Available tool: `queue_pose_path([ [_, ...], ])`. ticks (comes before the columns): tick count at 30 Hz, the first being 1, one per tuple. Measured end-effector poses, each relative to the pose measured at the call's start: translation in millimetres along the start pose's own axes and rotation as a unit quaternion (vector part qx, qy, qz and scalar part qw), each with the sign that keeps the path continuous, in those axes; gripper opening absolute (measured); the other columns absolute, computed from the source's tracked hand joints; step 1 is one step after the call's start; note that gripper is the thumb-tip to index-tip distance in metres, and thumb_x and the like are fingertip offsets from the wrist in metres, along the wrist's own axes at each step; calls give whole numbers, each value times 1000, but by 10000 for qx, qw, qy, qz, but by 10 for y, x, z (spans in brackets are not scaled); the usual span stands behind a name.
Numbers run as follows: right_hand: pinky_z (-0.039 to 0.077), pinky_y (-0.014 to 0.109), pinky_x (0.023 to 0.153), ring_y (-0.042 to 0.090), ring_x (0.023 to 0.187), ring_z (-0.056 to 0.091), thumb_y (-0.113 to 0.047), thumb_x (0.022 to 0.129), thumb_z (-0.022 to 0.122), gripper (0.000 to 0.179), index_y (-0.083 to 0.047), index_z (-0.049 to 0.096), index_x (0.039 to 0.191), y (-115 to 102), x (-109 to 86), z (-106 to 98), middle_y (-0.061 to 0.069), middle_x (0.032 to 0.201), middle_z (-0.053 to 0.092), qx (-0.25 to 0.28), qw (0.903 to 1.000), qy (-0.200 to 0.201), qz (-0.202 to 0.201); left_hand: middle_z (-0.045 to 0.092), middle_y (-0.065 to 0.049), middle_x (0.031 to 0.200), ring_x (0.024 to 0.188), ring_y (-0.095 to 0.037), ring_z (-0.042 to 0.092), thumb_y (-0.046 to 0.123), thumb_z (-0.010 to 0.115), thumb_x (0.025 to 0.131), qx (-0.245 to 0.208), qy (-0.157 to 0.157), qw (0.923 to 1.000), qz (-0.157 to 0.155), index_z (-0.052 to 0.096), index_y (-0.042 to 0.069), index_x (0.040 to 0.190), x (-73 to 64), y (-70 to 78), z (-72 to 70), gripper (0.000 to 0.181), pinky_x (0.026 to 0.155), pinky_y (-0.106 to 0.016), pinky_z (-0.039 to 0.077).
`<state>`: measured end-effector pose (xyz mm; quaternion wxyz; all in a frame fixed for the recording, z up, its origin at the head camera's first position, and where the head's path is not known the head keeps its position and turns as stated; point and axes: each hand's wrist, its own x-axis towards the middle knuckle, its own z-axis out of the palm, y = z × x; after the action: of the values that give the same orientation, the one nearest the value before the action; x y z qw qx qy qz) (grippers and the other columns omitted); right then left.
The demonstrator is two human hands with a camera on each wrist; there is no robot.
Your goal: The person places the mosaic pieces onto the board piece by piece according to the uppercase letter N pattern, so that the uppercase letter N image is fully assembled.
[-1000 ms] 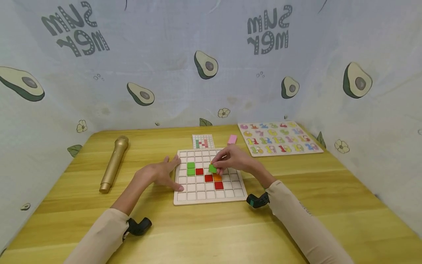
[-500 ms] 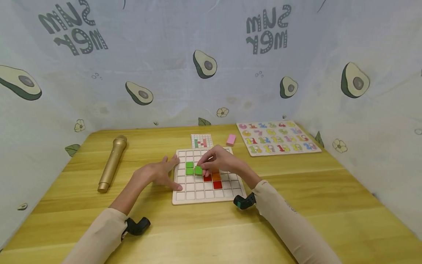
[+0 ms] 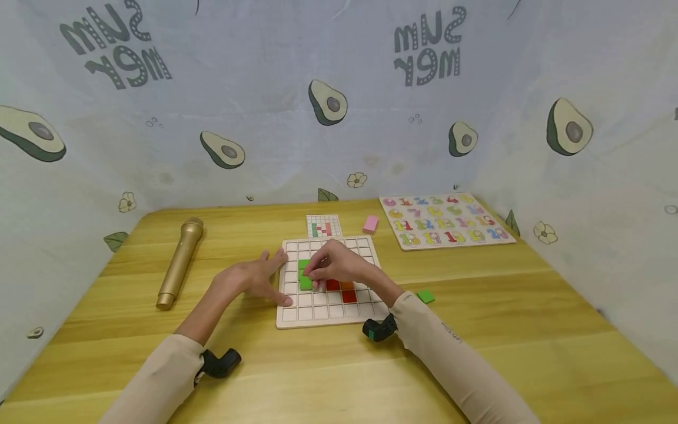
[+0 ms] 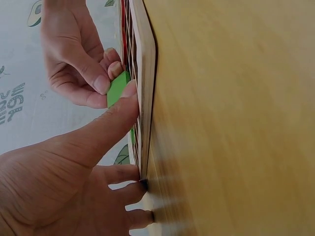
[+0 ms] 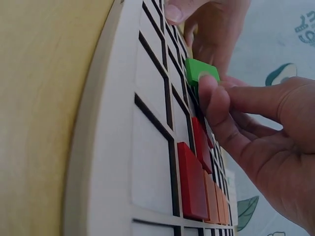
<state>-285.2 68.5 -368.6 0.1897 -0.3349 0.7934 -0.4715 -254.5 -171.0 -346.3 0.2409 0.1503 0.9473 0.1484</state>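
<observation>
A white grid board (image 3: 320, 314) lies on the table. My left hand (image 3: 254, 280) rests on its left edge with spread fingers, thumb on the near part. Over the left side of the board, my right hand (image 3: 339, 262) pinches a green square tile (image 5: 199, 71) between thumb and fingers; in the right wrist view the tile is tilted at the board's surface. Another green tile (image 3: 304, 264) sits in the grid just behind. Red tiles (image 3: 349, 296) and an orange tile (image 3: 346, 285) lie in cells to the right, partly hidden by my right hand.
A small printed pattern card (image 3: 323, 226) lies behind the board, with a pink block (image 3: 370, 224) beside it. A loose green tile (image 3: 426, 295) is near my right forearm. A number puzzle board (image 3: 418, 247) lies back right, a gold microphone (image 3: 180, 263) at left.
My right hand has moved left across the board with the green tile, down to the left-side green tiles. The loose green tile on the table has come into view. My left hand stays put.
</observation>
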Motion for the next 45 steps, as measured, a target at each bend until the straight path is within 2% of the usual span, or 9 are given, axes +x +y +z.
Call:
queue_pose_path([
  [5,59,24,67,16,67,73,9,98,72,9,11,80,102,-16,24,47,14,82,79,-396,9991,80,-153,4,-18,181,166,-43,6,56,84,91,-20,-30,10000,8,13,12,175,-17,-6,-6,118,124,-73,23],
  [10,62,27,71,18,67,76,10,98,73,8,11,80,98,-31,34,71,17,82,79,-667,9972,36,-333,4,-21,180,166,-45,7,57,84,90,-6,-38,10000,2,13,11,175,-27,0,-10,119,123,-72,25],
  [17,64,28,73,21,69,77,10,97,73,8,11,81,98,-75,3,79,18,87,80,-921,9952,80,-332,3,-20,181,166,-44,6,56,83,91,-60,-62,10000,-2,13,12,175,-23,19,-9,118,124,-72,24],
  [24,60,21,76,7,81,75,7,90,83,7,2,86,96,-91,-17,56,10,92,82,-1568,9858,338,-490,4,-22,180,166,-44,7,56,83,91,-36,-38,10000,-38,13,12,175,-2,28,-9,118,124,-72,24],
  [31,52,18,70,3,75,61,5,88,86,6,0,86,86,-67,12,70,3,83,77,-1613,9849,410,-475,5,-27,179,165,-46,11,58,84,90,48,-12,10000,-61,13,12,175,-13,22,-23,120,122,-73,26],
  [36,52,18,71,3,75,61,3,89,86,6,-2,86,86,-38,7,70,2,83,76,-1564,9854,389,-542,7,-29,178,164,-47,14,60,84,89,133,2,9999,-39,13,12,175,-20,16,-27,121,121,-74,27],
  [41,56,23,75,4,79,63,-2,93,85,2,-1,86,93,-1,-35,-5,4,89,79,-1569,9831,450,-828,7,-29,178,164,-47,14,60,84,88,141,-10,9999,-30,13,13,175,-25,7,-17,122,121,-75,26],
  [45,60,28,81,9,86,67,-6,95,83,11,0,84,104,60,-139,-133,4,98,80,-1155,9892,570,-694,7,-27,178,164,-47,12,59,85,88,96,-7,10000,-14,13,12,175,-16,8,2,122,122,-75,24],
])
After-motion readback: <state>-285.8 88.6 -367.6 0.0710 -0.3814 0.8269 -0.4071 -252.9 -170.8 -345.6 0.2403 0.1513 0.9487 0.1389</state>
